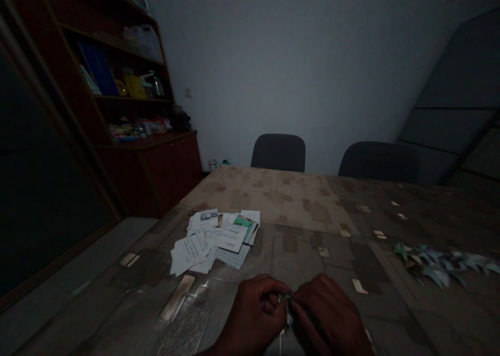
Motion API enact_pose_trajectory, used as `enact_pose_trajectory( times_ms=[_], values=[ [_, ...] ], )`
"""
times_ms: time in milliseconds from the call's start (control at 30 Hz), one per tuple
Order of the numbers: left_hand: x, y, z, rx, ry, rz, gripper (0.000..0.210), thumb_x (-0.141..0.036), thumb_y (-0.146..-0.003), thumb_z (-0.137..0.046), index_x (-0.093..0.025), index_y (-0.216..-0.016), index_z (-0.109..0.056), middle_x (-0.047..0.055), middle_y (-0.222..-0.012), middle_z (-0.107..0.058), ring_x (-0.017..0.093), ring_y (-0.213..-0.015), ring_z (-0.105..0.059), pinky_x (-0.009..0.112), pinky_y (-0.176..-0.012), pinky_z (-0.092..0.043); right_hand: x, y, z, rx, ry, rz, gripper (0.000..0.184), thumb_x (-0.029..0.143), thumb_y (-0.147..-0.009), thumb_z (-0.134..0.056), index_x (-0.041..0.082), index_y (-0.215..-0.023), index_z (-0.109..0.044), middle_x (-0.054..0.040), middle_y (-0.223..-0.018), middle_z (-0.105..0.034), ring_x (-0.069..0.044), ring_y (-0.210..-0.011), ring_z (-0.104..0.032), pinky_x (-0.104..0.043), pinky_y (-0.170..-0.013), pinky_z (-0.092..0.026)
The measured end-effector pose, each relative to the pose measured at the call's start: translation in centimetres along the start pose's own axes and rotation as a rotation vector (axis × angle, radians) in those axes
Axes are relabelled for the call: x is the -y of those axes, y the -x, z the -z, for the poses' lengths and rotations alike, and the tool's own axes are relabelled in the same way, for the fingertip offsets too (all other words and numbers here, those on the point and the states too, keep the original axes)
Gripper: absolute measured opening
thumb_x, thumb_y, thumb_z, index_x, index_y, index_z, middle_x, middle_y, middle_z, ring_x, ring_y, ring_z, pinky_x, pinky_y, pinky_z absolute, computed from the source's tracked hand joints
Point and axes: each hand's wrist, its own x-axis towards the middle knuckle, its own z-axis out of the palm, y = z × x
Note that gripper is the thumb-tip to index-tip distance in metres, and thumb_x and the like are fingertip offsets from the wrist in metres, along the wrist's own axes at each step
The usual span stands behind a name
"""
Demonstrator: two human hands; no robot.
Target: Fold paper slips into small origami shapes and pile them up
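Close together over the near part of the table, my left hand and my right hand pinch a small folded piece of paper between them. Only slivers of the paper show; the fingers cover most of it. Ahead and to the left lies a loose pile of printed paper cards, mostly white with text, one with a green picture. Far to the right, a row of folded paper pieces with pointed ends rests on the table.
The patterned tablecloth covers a wide table. Two dark chairs stand at its far side. On the left rises a red-brown cabinet with shelves of household items. A pale wall closes off the back. The room is dim.
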Motion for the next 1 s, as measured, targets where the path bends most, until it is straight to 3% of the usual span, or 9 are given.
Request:
enact_pose_trajectory(
  times_ms=[233, 400, 567, 667, 833, 1000],
  values=[
    [1.1, -0.3, -0.6, -0.008, 0.177, 0.14, 0.023, -0.009, -0.065, -0.057, -0.011, -0.08, -0.075, 0.002, -0.064, -0.065, 0.014, -0.058, -0.056, 0.022, -0.055, -0.04, 0.5, -0.8, 1.0, -0.103, -0.14, -0.064, 0.019, 0.008, -0.089, -0.05, 0.021, -0.099, -0.061, -0.0033, -0.075, -0.069, -0.017, -0.064, -0.062, -0.029, -0.059, -0.048],
    [0.6, -0.3, -0.4, 0.0, 0.254, 0.16, 0.016, -0.015, -0.067, -0.062, -0.01, -0.077, -0.074, 0.002, -0.061, -0.064, 0.014, -0.058, -0.056, 0.022, -0.056, -0.041, 0.4, -0.6, 0.5, -0.121, -0.175, -0.19, 0.008, 0.014, -0.088, -0.055, 0.021, -0.088, -0.059, -0.0022, -0.073, -0.065, -0.017, -0.065, -0.063, -0.027, -0.058, -0.05],
    [0.3, -0.2, -0.3, 0.029, 0.27, 0.154, 0.016, -0.015, -0.068, -0.062, -0.01, -0.078, -0.073, 0.002, -0.064, -0.065, 0.014, -0.06, -0.057, 0.022, -0.057, -0.041, 0.5, -0.1, -0.6, -0.11, -0.183, -0.23, 0.011, 0.015, -0.088, -0.054, 0.021, -0.079, -0.057, -0.0005, -0.068, -0.062, -0.016, -0.061, -0.062, -0.024, -0.057, -0.048],
    [0.2, -0.3, -0.2, 0.032, 0.312, 0.152, 0.015, -0.02, -0.07, -0.064, -0.01, -0.078, -0.072, 0.002, -0.063, -0.065, 0.014, -0.06, -0.058, 0.023, -0.057, -0.042, 0.8, -0.2, -0.4, -0.096, -0.317, -0.333, 0.017, 0.022, -0.093, -0.049, 0.021, -0.081, -0.06, -0.0013, -0.069, -0.065, -0.016, -0.063, -0.063, -0.024, -0.058, -0.048],
    [-0.3, -0.1, 0.2, 0.03, 0.442, 0.169, 0.026, -0.034, -0.071, -0.069, -0.01, -0.08, -0.071, 0.004, -0.065, -0.066, 0.016, -0.059, -0.06, 0.025, -0.057, -0.045, 0.8, -0.3, -0.4, -0.078, -0.626, -0.641, 0.031, 0.044, -0.093, -0.051, 0.019, -0.08, -0.064, -0.0012, -0.066, -0.065, -0.017, -0.062, -0.062, -0.024, -0.056, -0.047],
    [-0.4, -0.1, 0.3, 0.03, 0.432, 0.093, 0.032, -0.041, -0.075, -0.069, -0.009, -0.079, -0.072, 0.007, -0.068, -0.068, 0.018, -0.062, -0.06, 0.026, -0.059, -0.046, 0.6, 0.2, -1.6, -0.091, -0.836, -0.725, 0.034, 0.052, -0.086, -0.06, 0.019, -0.085, -0.066, 0.0001, -0.066, -0.061, -0.015, -0.06, -0.056, -0.023, -0.052, -0.043]
  ],
)
